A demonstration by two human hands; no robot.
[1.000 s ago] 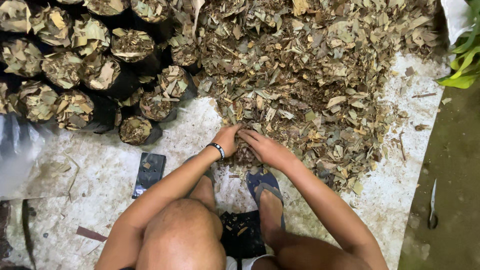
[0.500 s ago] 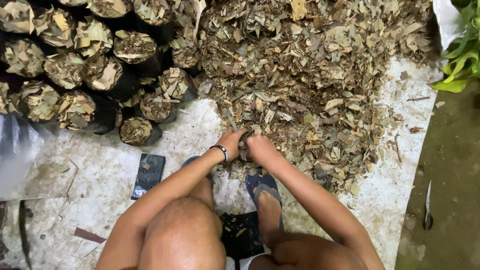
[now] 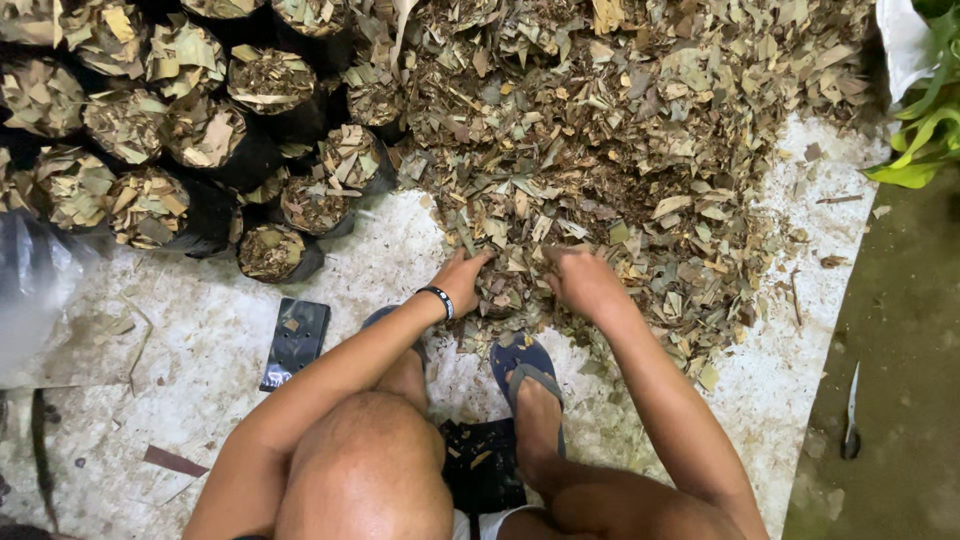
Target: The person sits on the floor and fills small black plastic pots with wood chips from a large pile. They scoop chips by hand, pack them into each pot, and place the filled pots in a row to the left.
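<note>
The heap of dry chopped leaves [image 3: 620, 150] spreads over the pale floor sheet [image 3: 200, 340] in front of the squatting person, its near edge just ahead of the blue sandal [image 3: 525, 365]. The stuff looks very light, brittle and loose, likely to crumble and sift through a grip, so it is best scooped from the edge with both palms cupped rather than pinched. The left hand [image 3: 462, 272] and right hand [image 3: 585, 280] rest on that near edge, fingers spread and dug partly into the leaves, clamped on nothing solid that I can see. To the left stand black grow bags [image 3: 200, 150] already filled with leaf bits, and an empty flat bag [image 3: 297, 340] lies just beside the left forearm. Bare ground [image 3: 900, 350] borders the sheet on the right.
</note>
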